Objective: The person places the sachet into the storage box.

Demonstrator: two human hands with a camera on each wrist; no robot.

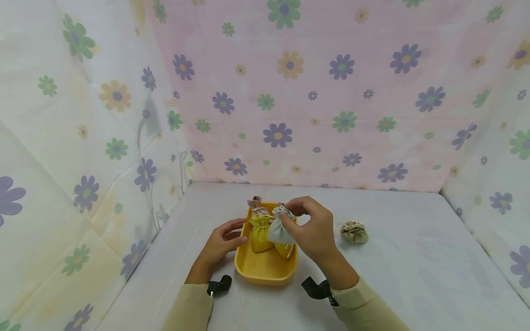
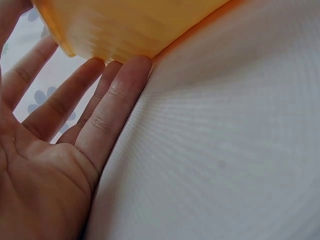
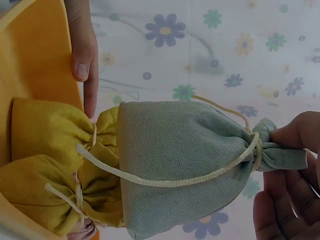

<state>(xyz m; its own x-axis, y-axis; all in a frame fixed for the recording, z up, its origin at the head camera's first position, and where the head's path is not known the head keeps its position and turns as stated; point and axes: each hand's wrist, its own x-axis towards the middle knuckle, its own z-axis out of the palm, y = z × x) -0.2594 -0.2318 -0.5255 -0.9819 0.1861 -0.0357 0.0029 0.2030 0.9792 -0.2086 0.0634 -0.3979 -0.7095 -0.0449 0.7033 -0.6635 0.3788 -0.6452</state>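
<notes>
My right hand (image 1: 316,227) pinches a pale grey-blue drawstring pouch (image 3: 185,160) by its gathered neck. The pouch hangs over a yellow plastic bin (image 1: 265,276), its light cord loose along the side. Two mustard-yellow pouches (image 3: 45,127) lie inside the bin, one by each long wall. Behind them a pinkish patterned pouch (image 1: 255,202) pokes up at the far left corner, and a bit of similar cloth shows at the far right. My left hand (image 1: 223,241) rests at the bin's left side, thumb at the rim, fingertips (image 2: 137,65) against the outer wall.
A tan-olive drawstring pouch (image 1: 354,232) sits on the white table (image 1: 414,257), right of the bin. Flower-patterned cloth (image 1: 314,115) encloses the table at the back and both sides. A black wrist camera (image 1: 316,288) is strapped on each forearm.
</notes>
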